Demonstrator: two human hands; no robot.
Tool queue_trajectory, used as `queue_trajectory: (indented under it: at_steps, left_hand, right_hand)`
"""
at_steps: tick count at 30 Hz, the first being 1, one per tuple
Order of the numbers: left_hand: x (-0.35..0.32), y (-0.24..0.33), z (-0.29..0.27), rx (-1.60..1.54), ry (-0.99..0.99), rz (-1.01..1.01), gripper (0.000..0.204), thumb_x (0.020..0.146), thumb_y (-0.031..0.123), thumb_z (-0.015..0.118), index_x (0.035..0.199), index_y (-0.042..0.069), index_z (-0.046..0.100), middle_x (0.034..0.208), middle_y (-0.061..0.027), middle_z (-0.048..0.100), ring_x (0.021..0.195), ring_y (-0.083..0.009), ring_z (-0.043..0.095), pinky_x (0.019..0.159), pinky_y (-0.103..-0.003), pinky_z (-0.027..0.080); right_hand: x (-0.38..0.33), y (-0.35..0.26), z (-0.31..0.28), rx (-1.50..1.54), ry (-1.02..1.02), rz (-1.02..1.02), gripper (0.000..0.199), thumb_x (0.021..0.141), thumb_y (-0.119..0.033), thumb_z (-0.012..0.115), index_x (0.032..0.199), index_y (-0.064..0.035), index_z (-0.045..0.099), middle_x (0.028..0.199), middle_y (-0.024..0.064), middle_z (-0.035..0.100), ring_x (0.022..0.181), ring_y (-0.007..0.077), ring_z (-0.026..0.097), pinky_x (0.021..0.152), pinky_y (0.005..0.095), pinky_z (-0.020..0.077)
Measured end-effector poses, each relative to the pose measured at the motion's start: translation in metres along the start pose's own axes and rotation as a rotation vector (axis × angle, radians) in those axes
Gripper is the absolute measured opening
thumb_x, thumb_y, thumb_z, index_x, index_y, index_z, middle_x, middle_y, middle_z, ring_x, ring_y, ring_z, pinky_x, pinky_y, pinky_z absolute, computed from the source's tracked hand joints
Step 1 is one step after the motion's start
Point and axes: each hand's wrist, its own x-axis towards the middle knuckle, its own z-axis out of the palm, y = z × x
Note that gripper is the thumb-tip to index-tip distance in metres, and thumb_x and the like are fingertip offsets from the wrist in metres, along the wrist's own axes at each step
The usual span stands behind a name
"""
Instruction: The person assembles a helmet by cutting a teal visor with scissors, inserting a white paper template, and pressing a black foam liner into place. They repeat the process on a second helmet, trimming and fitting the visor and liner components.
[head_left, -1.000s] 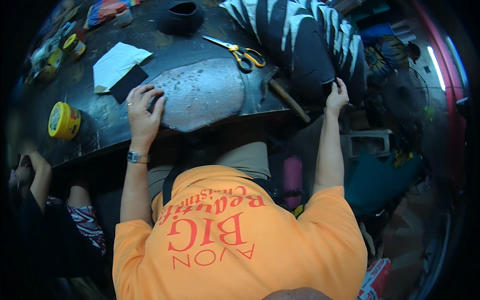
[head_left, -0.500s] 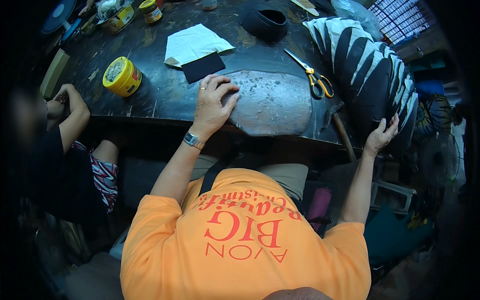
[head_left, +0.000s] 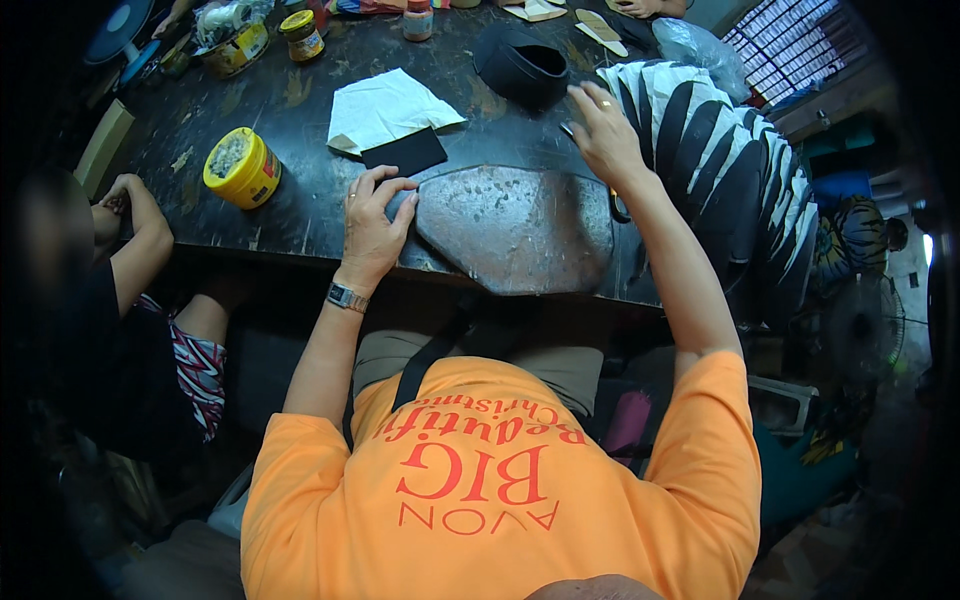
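A worn grey slab (head_left: 515, 230) lies at the table's near edge. My left hand (head_left: 376, 222) is at its left side, thumb near the rim and fingers loosely bent and apart, with nothing visible in them. My right hand (head_left: 608, 135) reaches over the table with fingers extended, close to a black hollow, curved piece (head_left: 520, 68), with no clear contact. Beneath that hand and forearm the scissors (head_left: 619, 208) are mostly hidden; part of a handle shows. Beyond my left hand lie a small black rectangle (head_left: 405, 153) and a white sheet (head_left: 390, 108).
Fanned black and white pieces (head_left: 715, 150) are stacked at the right. A yellow tub (head_left: 242, 168) stands at the left, with jars (head_left: 302, 36) farther back. Another person's arm (head_left: 145, 235) rests at the left edge; another hand (head_left: 637, 8) shows at the far side.
My right hand has left the fanned stack and moved up and left across the scissors. My left hand has shifted slightly left and nearer me. The view has also shifted slightly.
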Motion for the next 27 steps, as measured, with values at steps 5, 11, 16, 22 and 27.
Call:
queue_trajectory:
  at_steps: [5,11,16,22,27]
  left_hand:
    - [-0.004,-0.004,0.004,0.016,0.02,0.042,0.016,0.085,0.014,0.072,0.101,0.011,0.072,0.118,-0.0072,0.062,0.12,-0.0297,0.053,0.105,-0.046,0.037]
    - [-0.006,-0.005,0.003,0.059,0.065,0.026,0.038,0.083,0.02,0.076,0.12,0.014,0.068,0.13,-0.0105,0.056,0.131,-0.0322,0.046,0.11,-0.048,0.033]
    - [0.02,0.024,-0.02,0.033,0.194,0.134,0.081,0.079,0.042,0.082,0.146,0.011,0.048,0.146,-0.0152,0.046,0.142,-0.0366,0.035,0.116,-0.049,0.028]
    - [0.05,0.085,-0.041,-0.518,-0.073,0.291,0.058,0.09,0.038,0.072,0.136,0.006,0.057,0.115,-0.0173,0.069,0.103,-0.031,0.067,0.086,-0.038,0.052]
    - [0.032,0.089,0.001,-0.568,-0.253,-0.096,0.036,0.103,0.028,0.05,0.113,-0.003,0.066,0.087,-0.0217,0.07,0.079,-0.0337,0.069,0.066,-0.04,0.049]
  right_hand:
    - [0.044,0.006,0.04,-0.189,-0.113,0.091,0.045,0.087,-0.014,0.071,0.131,-0.0114,0.06,0.142,0.013,0.054,0.134,0.0332,0.049,0.11,0.0511,0.0383]
    - [0.05,-0.027,0.004,0.164,-0.154,0.001,0.033,0.088,-0.02,0.075,0.118,-0.0084,0.066,0.119,0.0126,0.066,0.116,0.0305,0.06,0.107,0.0447,0.039]
    - [0.027,-0.069,-0.102,1.142,-0.024,-0.044,0.029,0.095,-0.021,0.072,0.119,-0.006,0.067,0.103,0.0057,0.07,0.098,0.0163,0.067,0.09,0.0304,0.0526]
    - [0.006,-0.067,-0.149,1.589,-0.071,0.747,0.02,0.096,-0.02,0.069,0.105,-0.0024,0.066,0.084,0.0029,0.069,0.076,0.0064,0.068,0.065,0.0163,0.054]
    - [-0.017,-0.038,-0.09,0.921,-0.073,0.487,0.038,0.101,-0.035,0.062,0.131,-0.011,0.064,0.106,0.0087,0.068,0.097,0.0162,0.065,0.083,0.0252,0.0508]
